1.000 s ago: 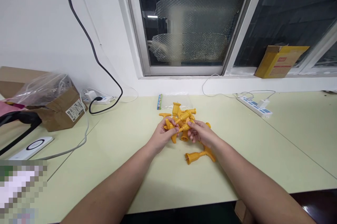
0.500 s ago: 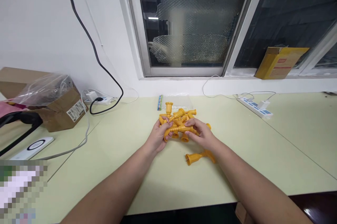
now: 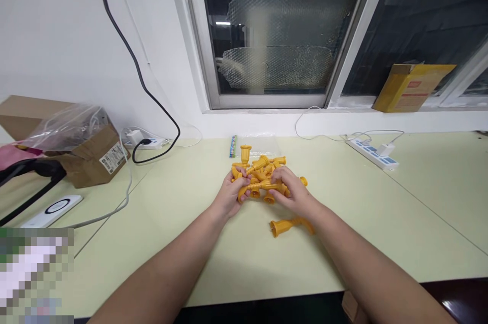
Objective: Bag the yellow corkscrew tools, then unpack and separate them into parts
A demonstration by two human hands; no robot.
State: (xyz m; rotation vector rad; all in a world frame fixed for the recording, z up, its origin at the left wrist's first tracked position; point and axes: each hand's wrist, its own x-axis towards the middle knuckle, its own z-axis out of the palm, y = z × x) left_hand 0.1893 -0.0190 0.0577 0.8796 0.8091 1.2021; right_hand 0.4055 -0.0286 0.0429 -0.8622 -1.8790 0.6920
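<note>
Hands are meeting over the pale green table (image 3: pixel 183 222) in the head view: the left hand (image 3: pixel 229 196) and right hand (image 3: pixel 292 193) are each gripping an end of one yellow plastic piece (image 3: pixel 263 185), holding it just above the yellow pile (image 3: pixel 261 164). Judging by looks, it is handling as light, stiff and smooth, best held by the flared ends. One separate yellow piece (image 3: pixel 284 226) is lying near the right wrist; the pile's count is unclear, roughly ten.

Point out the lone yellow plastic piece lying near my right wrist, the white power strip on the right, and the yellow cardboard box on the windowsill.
Lone yellow plastic piece (image 3: pixel 290 225), head view, its middle.
White power strip (image 3: pixel 371 154), head view, top face.
Yellow cardboard box (image 3: pixel 412 94), head view, front face.
</note>
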